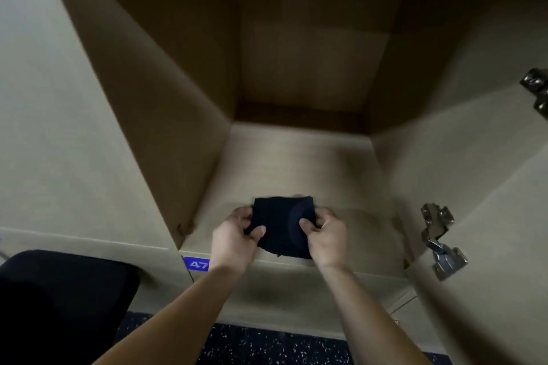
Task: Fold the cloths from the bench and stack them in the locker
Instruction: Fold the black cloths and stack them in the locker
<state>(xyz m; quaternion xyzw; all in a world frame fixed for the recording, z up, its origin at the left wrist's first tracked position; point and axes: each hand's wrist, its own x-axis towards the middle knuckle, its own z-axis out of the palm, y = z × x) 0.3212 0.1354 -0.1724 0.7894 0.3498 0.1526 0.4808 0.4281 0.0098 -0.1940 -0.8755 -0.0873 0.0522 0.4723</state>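
Observation:
A small folded dark navy cloth (281, 225) is held between both hands at the front lip of the open beige locker (296, 157). My left hand (234, 237) grips its left edge, thumb on top. The right edge is gripped the same way by my right hand (326, 234). The cloth's near end hangs over the locker's front edge; whether it touches the locker floor I cannot tell. No other cloth lies on the visible part of the locker floor.
The locker door (489, 187) stands open on the right with two metal hinges (441, 240). A blue label reading 47 (196, 264) marks the locker below. A dark bench cushion (59, 299) sits at lower left over speckled dark flooring (267, 347).

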